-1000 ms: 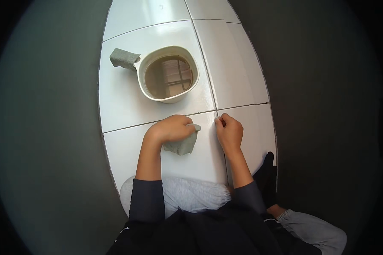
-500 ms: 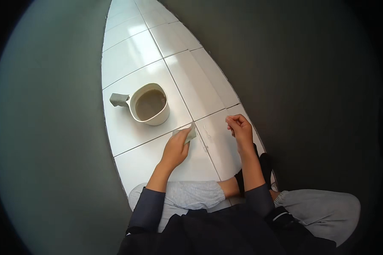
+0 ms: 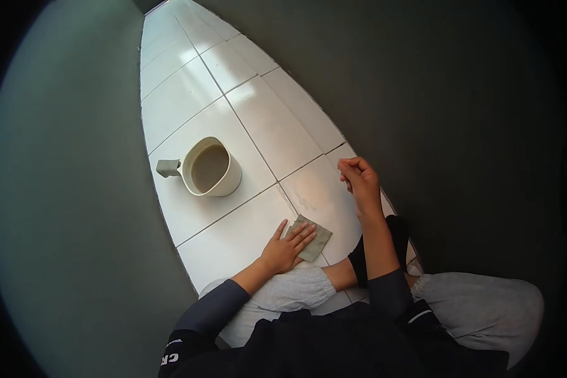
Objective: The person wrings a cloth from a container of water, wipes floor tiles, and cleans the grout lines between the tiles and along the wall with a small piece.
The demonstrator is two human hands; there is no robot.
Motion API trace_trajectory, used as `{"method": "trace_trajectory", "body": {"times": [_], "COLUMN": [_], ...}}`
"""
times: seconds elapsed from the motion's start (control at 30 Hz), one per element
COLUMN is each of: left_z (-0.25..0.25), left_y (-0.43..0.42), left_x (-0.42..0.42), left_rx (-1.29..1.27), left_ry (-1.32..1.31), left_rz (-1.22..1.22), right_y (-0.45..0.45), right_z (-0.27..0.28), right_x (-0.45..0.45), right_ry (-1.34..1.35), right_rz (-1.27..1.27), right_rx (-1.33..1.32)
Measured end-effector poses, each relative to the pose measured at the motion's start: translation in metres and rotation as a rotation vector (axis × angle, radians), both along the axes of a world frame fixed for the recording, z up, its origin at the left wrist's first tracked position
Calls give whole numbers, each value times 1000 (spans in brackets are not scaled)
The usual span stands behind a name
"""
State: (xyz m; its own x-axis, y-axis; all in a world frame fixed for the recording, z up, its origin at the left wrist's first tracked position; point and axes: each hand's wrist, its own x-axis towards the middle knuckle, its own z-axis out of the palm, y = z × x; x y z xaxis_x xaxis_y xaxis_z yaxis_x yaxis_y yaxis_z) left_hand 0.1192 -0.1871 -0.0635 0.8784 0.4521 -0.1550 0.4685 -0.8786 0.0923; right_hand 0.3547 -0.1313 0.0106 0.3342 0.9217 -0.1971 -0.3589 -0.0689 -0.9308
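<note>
1. Directly under the fingers of our left hand [image 3: 286, 252] lies the green-grey cloth [image 3: 319, 240], pressed on the white tiles [image 3: 239, 236] across a grout line; much of it shows past our fingertips, toward our right.
2. We note the left hand wide and flat, fingers fanned, palm down, coming at the cloth from its left; it is plainly the nearer hand.
3. Our right hand [image 3: 361, 179] stands apart, beyond the cloth and to its right, narrow, fingers curled in to the thumb; we see no object in it.
4. Just past the cloth's far edge we record a faint smear [image 3: 304, 203] on the tile.
5. Cloth's look: matt, thin, roughly four-sided, lightly creased; we make out no clear long axis, part being covered.
6. Farther off, left: a pale dipper [image 3: 232, 177] of murky liquid [image 3: 210, 169], grey wrap [image 3: 167, 168] on its handle.
</note>
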Motion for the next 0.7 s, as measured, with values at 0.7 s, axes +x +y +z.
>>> {"method": "trace_trajectory", "body": {"times": [0.7], "left_z": [-15], "left_y": [103], "left_x": [3], "left_rx": [343], "left_ry": [119], "left_rz": [498], "right_y": [-7], "right_z": [4], "right_x": [-5], "right_ry": [-30], "right_rz": [-5], "right_rx": [-56]}}
